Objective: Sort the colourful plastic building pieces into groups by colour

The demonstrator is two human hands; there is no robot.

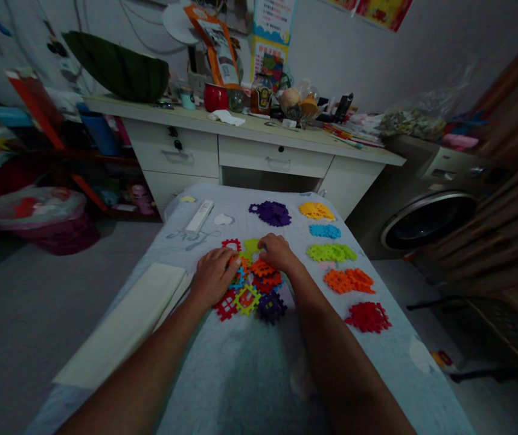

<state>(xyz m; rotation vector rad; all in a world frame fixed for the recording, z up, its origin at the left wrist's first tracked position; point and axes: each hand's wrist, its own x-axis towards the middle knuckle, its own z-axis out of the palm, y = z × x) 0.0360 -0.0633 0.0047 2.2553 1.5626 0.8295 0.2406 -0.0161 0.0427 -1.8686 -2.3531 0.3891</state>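
A mixed heap of notched plastic building tiles (247,299) lies on the cloth-covered table, in red, lime, blue, orange and purple. My left hand (214,273) rests at the heap's left side, its fingers bent in over the tiles; what lies between them is partly hidden. From the right, my right hand (278,251) reaches in with curled fingers at a lime-green tile (252,246). Sorted by colour, piles lie beyond and to the right: purple (271,212), yellow (316,210), blue (325,231), lime (331,252), orange (348,280) and red (369,317).
A long pale box (127,326) lies along the table's left edge, and a white strip (200,217) farther back. Behind the table stands a cluttered white desk (182,148) with drawers. To the right is a washing machine (426,199); a lined bin (44,220) sits left.
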